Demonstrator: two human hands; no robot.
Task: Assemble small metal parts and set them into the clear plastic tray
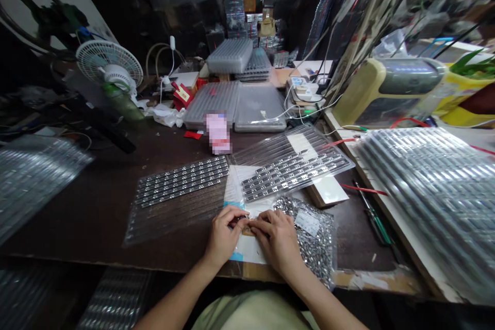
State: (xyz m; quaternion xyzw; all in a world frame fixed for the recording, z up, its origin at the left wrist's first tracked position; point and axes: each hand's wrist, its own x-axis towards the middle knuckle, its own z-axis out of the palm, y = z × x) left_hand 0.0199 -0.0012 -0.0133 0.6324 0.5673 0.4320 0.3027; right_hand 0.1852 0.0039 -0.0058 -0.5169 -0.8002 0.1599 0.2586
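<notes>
My left hand [225,233] is closed in a pinch on a small dark metal part [242,218], mostly covered by the fingers. Fingertips of my right hand [279,236] are pressed together close against it; what they grip is hidden. Both hands meet over a white sheet [255,253] with blue tape, above a small orange-brown piece [248,232]. Beside my right hand lies a clear bag of small shiny metal parts [319,247]. Beyond the hands, a clear ribbed tray [270,150] holds rows of dark and silver strips [294,172]. Another ribbed tray [174,221] at left carries similar strips [183,180].
A green-handled screwdriver [377,224] lies at right, near a large stack of ribbed trays [433,201]. More trays [34,175] stand at left. Closed clear cases [259,108], a white fan [110,64] and loose cables occupy the back. A white-topped block [328,191] sits beneath the filled tray.
</notes>
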